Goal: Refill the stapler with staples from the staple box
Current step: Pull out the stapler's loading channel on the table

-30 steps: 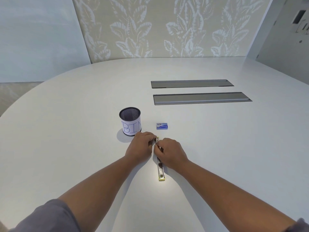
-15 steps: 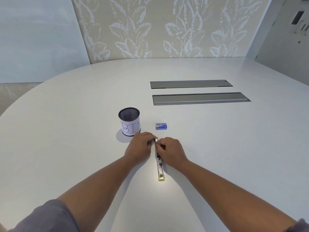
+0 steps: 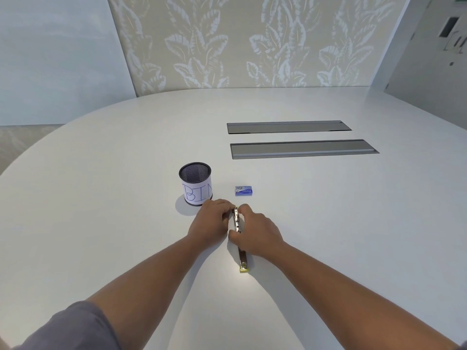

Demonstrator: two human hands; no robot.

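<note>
Two hands are meeting in the middle of a big white table [image 3: 101, 223], and both are touching a long thin stapler [image 3: 237, 221]. The stapler is lying flat, with one end pointing at the person and the other end pointing away. Its shiny metal part is showing between the two hands, and its near end, which is looking yellowish, is sticking out below the right hand [image 3: 257, 233]. The left hand [image 3: 209, 221] is sitting on the left side of the stapler with its fingers curled in close, pressing against the far end of it. The right hand is lying over the middle of the stapler, with its fingers bent and wrapped around it, and its fingertips are reaching up to the far end too. Just past the hands, a small blue staple box [image 3: 243, 191] is lying on the table, shut, and nothing is touching it. To the left of the box, a black mesh cup [image 3: 195, 184] is standing upright, close to the left hand, with a white paper label around it showing the letters BIN. Farther back, two long grey panels [image 3: 303, 149] are sitting flat in the table top, side by side, and a wall [image 3: 227, 46] with pale leaf shapes is standing behind the table
</note>
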